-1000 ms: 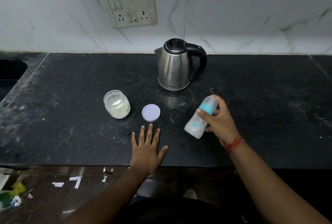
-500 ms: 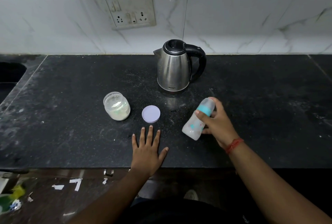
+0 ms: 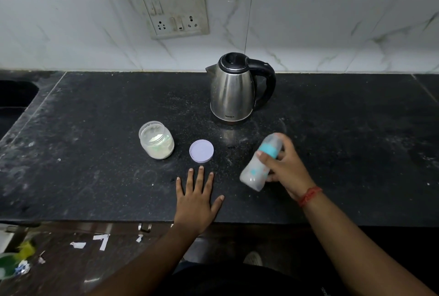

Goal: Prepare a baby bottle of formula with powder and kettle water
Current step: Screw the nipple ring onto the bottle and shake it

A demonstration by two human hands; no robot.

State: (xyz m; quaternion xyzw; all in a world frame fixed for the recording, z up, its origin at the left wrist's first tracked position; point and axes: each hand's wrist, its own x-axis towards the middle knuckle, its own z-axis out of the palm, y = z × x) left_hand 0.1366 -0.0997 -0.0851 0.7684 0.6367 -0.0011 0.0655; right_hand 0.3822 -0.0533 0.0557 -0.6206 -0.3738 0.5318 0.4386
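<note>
My right hand [image 3: 288, 168] grips a capped baby bottle [image 3: 255, 172] with a teal collar, tilted above the black counter [image 3: 95, 153]; the bottle is motion-blurred and holds milky liquid. Flat on the counter near the front edge rests my left hand [image 3: 197, 198], its fingers spread. An open jar of white powder [image 3: 156, 141] stands left of centre, and its lilac lid [image 3: 201, 150] lies beside it, just beyond my left fingertips. A steel kettle [image 3: 234, 89] with a black handle stands behind them.
A tiled wall with a socket plate [image 3: 173, 10] backs the counter. A sink recess [image 3: 14, 98] opens at the far left. Below the counter's front edge, paper scraps [image 3: 102, 241] lie on the floor.
The bottle in my right hand has shifted slightly up and down while staying tilted, and is blurred now. My left hand stays flat on the counter.
</note>
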